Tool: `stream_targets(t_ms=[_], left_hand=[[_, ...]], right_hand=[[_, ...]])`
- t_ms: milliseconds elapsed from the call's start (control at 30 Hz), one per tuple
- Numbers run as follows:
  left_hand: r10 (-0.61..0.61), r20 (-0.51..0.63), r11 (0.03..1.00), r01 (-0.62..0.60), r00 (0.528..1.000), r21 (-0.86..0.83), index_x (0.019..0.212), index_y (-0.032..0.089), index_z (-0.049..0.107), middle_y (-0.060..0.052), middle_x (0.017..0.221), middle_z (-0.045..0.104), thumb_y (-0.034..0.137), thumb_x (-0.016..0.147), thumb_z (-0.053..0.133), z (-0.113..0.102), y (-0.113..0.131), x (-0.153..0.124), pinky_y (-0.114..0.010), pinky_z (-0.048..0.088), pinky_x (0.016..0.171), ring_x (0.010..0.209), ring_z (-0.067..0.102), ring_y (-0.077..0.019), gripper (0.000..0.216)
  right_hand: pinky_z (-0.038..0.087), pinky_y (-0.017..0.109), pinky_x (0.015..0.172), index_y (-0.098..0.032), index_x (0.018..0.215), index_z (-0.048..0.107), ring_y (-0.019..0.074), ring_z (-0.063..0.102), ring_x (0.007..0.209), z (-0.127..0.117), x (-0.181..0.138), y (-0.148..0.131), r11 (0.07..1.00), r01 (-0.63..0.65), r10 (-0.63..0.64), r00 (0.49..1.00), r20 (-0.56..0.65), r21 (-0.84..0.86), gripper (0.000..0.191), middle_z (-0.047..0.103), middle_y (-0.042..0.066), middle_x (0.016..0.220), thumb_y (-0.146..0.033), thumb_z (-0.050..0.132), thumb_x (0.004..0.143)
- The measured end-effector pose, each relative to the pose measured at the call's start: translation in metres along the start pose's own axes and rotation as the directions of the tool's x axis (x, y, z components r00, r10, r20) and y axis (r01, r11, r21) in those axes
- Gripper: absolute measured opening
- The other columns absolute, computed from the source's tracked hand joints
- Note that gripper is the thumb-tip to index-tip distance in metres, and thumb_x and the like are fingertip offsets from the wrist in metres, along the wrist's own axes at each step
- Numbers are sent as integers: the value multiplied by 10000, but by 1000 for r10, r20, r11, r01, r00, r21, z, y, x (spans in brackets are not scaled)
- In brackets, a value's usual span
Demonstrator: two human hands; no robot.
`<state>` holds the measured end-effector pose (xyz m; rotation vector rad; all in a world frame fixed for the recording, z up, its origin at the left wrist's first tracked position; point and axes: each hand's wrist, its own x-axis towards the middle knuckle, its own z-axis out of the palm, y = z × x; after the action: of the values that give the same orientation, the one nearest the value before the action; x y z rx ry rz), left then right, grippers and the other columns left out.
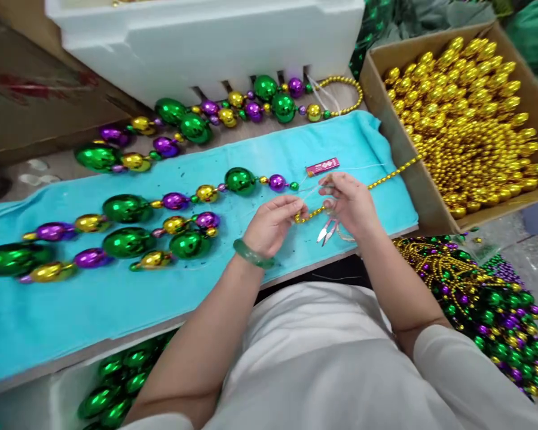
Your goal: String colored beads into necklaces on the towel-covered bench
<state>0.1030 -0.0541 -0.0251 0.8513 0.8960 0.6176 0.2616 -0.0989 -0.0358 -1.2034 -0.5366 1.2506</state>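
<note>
My left hand (271, 222), with a green bangle at the wrist, is closed in a pinch on the end of a gold bead chain (316, 212). My right hand (353, 202) is closed at the fingertips on a thin white string (312, 190) stretched between the hands. Below the right palm, small thread snips (326, 232) hang with blades pointing down-left; what holds them is hidden. The gold chain passes behind the right hand toward the box. Just left of the hands, a strand of green, purple and gold beads (240, 181) lies looped on the turquoise towel (233, 272).
A small red packet (323, 166) lies beyond my hands. At right stands a cardboard box (430, 206) of gold bead chains (470, 137). Another bead strand (195, 128) lies by the white foam box (215, 54). Bead strands (497, 316) are heaped below right.
</note>
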Motion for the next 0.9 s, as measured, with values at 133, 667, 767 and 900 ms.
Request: stream_targets(t_ms=[133,667,767,900], left_hand=[[60,-58,998,-58,997,34,662,169,683,-18,660,640,271,630,781,0,-2,1,-290,434,686,646,557,-136,145],[197,40,956,-201,980,212,654,148,675,-8,628,606,224,687,704,17,2,-6,-269,392,649,622,532,-120,88],[166,17,958,-165,986,235,692,120,675,12,640,583,177,755,637,21,2,-5,-266,386,719,691,576,-109,93],[147,-6,960,-141,989,241,668,131,672,-3,628,584,182,726,680,22,2,-7,-283,420,724,716,589,-133,78]], right_hand=[[495,271,624,-187,974,565,186,616,931,-14,3,-5,993,62,-62,998,-6,-97,574,634,93,951,-719,429,807],[494,385,818,-278,1039,667,219,552,1072,-14,-37,-19,642,510,-372,860,349,-573,225,591,20,1171,-363,561,860],[476,370,845,-259,974,680,199,560,1060,-12,-29,-13,681,476,-297,874,383,-557,197,627,-4,1042,-363,574,845],[471,306,768,-215,830,674,148,579,861,-19,-21,-2,751,382,-301,924,235,-539,155,627,2,852,-354,606,813]])
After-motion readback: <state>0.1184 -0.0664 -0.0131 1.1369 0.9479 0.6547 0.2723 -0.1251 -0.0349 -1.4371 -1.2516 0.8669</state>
